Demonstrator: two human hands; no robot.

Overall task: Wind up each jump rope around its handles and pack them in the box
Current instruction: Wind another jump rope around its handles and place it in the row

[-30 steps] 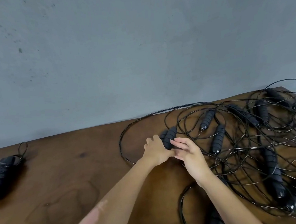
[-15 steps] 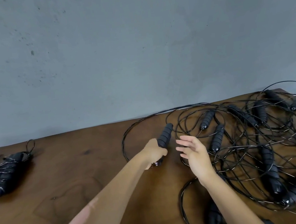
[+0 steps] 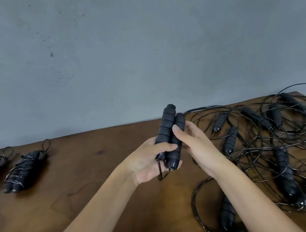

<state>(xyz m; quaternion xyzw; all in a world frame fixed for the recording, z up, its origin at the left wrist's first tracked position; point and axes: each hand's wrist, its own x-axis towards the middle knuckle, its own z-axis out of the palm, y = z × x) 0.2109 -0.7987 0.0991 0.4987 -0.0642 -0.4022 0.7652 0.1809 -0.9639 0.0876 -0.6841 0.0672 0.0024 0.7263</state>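
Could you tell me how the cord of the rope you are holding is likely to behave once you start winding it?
The cord looks thin and floppy, hanging in a loop below the handles. It trails toward the tangle, so it may snag.

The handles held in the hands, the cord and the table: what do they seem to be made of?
Handles: ribbed, matte black, most likely foam; no shine on the ridges. The left hand grips both, and the right hand touches them. Cord: thin, glossy black with bright glints, perhaps plastic-coated cable. Table: dark brown wood with visible grain and a slight sheen, possibly varnished.
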